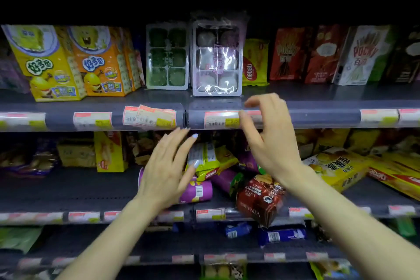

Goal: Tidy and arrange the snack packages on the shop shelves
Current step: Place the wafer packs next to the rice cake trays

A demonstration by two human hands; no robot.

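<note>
On the upper shelf a clear tray of pale purple mochi [217,59] stands upright beside a tray of green mochi [167,55]. My right hand [270,136] hovers open just below and in front of the purple tray, holding nothing. My left hand [169,166] is open with fingers spread, in front of the lower shelf's jumble: a yellow-green nabati pack [212,161], a purple pack [200,191] and a dark red snack pack [259,202] lying at the shelf's front edge.
Yellow and orange cartoon boxes [54,61] stand at upper left; a nabati pack [254,63] and Pocky boxes [288,54] at upper right. Yellow boxes [338,166] lie at lower right, a yellow box [110,152] lower left. Price-label rails [318,116] front each shelf.
</note>
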